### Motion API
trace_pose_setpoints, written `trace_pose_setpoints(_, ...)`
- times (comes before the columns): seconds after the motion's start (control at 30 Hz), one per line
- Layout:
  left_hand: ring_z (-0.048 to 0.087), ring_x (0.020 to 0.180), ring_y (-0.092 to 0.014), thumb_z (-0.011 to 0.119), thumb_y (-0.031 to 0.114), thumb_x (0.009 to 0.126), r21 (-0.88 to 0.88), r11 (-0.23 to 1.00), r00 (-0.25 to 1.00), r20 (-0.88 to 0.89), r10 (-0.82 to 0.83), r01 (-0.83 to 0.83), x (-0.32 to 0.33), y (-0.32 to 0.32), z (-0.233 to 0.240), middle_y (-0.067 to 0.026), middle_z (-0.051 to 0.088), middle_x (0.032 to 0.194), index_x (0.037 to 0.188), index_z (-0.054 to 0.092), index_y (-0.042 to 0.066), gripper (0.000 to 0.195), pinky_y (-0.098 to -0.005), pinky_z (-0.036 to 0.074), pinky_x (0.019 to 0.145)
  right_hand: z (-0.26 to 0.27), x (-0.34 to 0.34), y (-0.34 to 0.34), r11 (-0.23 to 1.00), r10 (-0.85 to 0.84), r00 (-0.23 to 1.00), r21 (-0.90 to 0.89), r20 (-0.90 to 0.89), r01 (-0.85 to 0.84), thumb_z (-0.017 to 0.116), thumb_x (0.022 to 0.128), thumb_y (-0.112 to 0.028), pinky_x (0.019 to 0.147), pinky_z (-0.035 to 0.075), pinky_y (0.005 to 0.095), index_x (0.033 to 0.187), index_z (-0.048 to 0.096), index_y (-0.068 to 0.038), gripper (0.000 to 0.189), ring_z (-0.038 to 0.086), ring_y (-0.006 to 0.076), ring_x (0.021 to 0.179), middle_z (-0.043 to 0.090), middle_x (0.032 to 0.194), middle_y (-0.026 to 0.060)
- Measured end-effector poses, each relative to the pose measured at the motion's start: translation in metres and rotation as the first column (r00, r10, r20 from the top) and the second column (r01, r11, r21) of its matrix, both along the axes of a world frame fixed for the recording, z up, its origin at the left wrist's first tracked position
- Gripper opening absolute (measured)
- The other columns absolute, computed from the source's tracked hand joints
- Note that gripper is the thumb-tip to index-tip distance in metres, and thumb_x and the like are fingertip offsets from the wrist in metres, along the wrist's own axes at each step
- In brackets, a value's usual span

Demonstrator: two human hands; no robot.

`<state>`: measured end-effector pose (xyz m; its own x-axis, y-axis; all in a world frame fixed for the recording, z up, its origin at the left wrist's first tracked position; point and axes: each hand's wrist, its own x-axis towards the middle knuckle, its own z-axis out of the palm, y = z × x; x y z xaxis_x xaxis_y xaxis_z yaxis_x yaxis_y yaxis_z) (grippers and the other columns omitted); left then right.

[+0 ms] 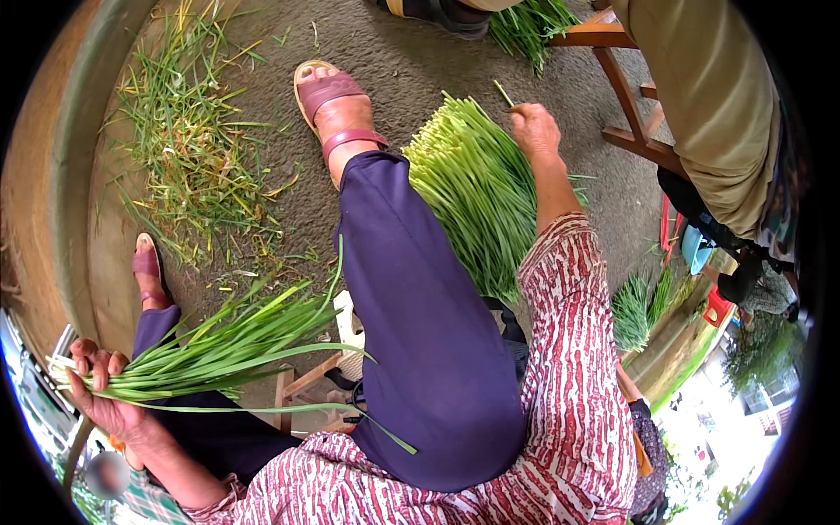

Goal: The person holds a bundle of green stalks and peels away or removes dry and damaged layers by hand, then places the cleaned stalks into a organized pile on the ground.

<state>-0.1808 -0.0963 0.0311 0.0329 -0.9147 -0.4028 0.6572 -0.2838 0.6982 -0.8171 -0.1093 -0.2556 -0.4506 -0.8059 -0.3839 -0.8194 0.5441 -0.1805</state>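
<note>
My left hand [105, 387] grips a bunch of long green garlic chives [230, 354] by their pale stem ends, at the lower left; the leaves reach over towards my knee. My right hand [537, 131] is raised at the upper right with a single stalk [504, 94] pinched between thumb and fingers. Close beside that hand, a large pile of chives [472, 197] lies on the ground along my leg, its pale cut ends pointing up and left in the view.
Loose trimmed leaves [197, 151] are scattered on the ground at the upper left, near a curved concrete edge [72, 144]. More greens [531, 26] lie beside a wooden stool [627, 98] and a seated person's leg [702, 111]. Another bundle [633, 312] lies at the right.
</note>
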Motion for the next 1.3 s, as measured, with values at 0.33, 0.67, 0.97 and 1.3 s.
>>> trace_pose_setpoints(0.33, 0.046, 0.062, -0.012, 0.053, 0.017, 0.094, 0.029, 0.999, 1.000, 0.020, 0.022, -0.022, 0.004, 0.019, -0.012, -0.0080, 0.051, 0.103, 0.092, 0.044, 0.004, 0.016, -0.0346, 0.039, 0.067, -0.014, -0.001, 0.007, 0.994, 0.028, 0.998, 0.108, 0.064, -0.035, 0.054, 0.085, -0.029, 0.093, 0.044, 0.0438, 0.105, 0.068, -0.014, 0.028, 0.053, 0.0336, 0.110, 0.054, 0.117, 0.0159)
trace_pose_setpoints(0.67, 0.047, 0.065, -0.012, 0.051, 0.017, 0.096, 0.066, 0.998, 0.991, 0.132, -0.008, -0.001, 0.012, 0.034, -0.025, -0.0114, 0.054, 0.113, 0.089, 0.046, 0.005, 0.015, -0.0363, 0.044, 0.073, -0.016, 0.002, 0.016, 0.953, 0.078, 0.987, 0.279, 0.143, -0.116, 0.049, 0.086, -0.030, 0.089, 0.044, 0.0447, 0.100, 0.067, -0.010, 0.030, 0.058, 0.0374, 0.102, 0.063, 0.107, 0.0181)
trace_pose_setpoints(0.97, 0.050, 0.069, -0.014, 0.050, 0.018, 0.096, 0.092, 0.992, 0.992, 0.096, 0.080, -0.089, 0.022, 0.044, -0.022, -0.0141, 0.057, 0.115, 0.092, 0.047, 0.005, 0.014, -0.0394, 0.045, 0.075, 0.015, 0.021, 0.004, 0.973, 0.229, 0.971, 0.040, -0.072, -0.226, 0.043, 0.091, -0.024, 0.089, 0.044, 0.0437, 0.116, 0.061, -0.019, 0.030, 0.056, 0.0314, 0.109, 0.058, 0.119, 0.0099)
trace_pose_setpoints(1.3, 0.060, 0.075, -0.019, 0.057, 0.018, 0.090, 0.048, 0.953, 0.930, -0.209, 0.302, -0.299, 0.038, 0.073, 0.038, -0.0146, 0.064, 0.110, 0.085, 0.063, 0.002, 0.018, -0.0439, 0.043, 0.086, 0.067, 0.028, 0.068, 0.983, 0.170, 0.941, -0.118, 0.293, -0.141, 0.050, 0.091, -0.021, 0.102, 0.037, 0.0377, 0.135, 0.046, -0.005, 0.047, 0.048, 0.0296, 0.123, 0.050, 0.135, 0.0145)
